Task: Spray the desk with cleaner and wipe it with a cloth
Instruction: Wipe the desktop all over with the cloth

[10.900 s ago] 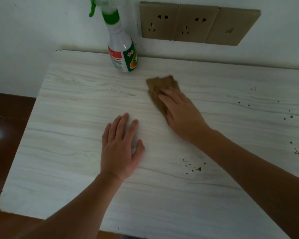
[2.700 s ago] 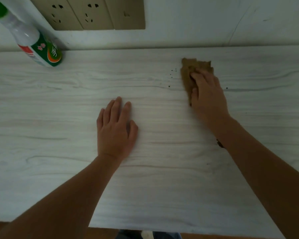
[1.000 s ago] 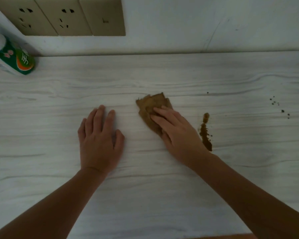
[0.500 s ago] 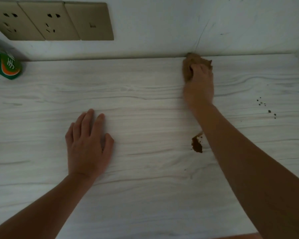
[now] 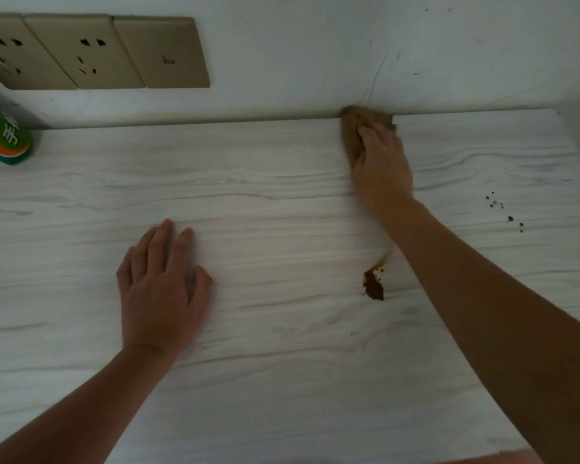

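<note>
Since the frame half a second earlier, little has shifted: right hand (image 5: 380, 162) and cloth (image 5: 352, 128) remain at the far edge of the bench (image 5: 282, 380), pressed against the foot of the wall (image 5: 315, 45), and the left hand (image 5: 163, 289) has kept its place. One second ago the cloth lay near the middle of the bench, just beside the left hand.

Right hand: palm down on the brown cloth, fingers spread flat over it rather than curled round it; the grip is therefore an open press, not a clasp. Most of the cloth is hidden under the fingers, only its far and left margins showing. Its far edge touches the wall-bench junction.

Left hand: flat on the bench, fingers extended and close together, holding nothing, well apart from the cloth.

Brown smear (image 5: 373, 284): on the bench beside the right forearm, which covers its upper end. Dark specks (image 5: 503, 212): scattered near the right edge of the bench.

Spray bottle (image 5: 5, 139): at the far left by the wall, cut off by the frame edge; only part of the green-and-orange label shows, its print too blurred to read. Socket plates (image 5: 94, 51): three on the wall, the leftmost cropped.
</note>
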